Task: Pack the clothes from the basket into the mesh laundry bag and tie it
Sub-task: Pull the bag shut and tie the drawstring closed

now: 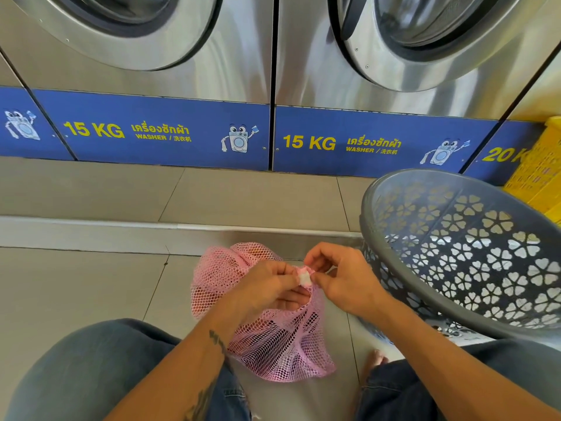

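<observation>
A pink mesh laundry bag [273, 335] lies on the tiled floor between my knees, bulging with clothes that show dimly through the net. My left hand [267, 287] grips the gathered neck of the bag from the left. My right hand [337, 278] pinches a small white and pink cord stopper [304, 278] at the bag's mouth, fingertips meeting those of the left hand. A grey plastic basket [455, 253] with flower-shaped cutouts stands tilted at the right, its inside showing no clothes.
Two steel front-loading washers [145, 71] marked 15 KG stand ahead on a raised tiled step [182, 226]. A yellow plastic crate [543, 165] sits at the far right behind the basket. My jeans-clad knees frame the bottom of the view.
</observation>
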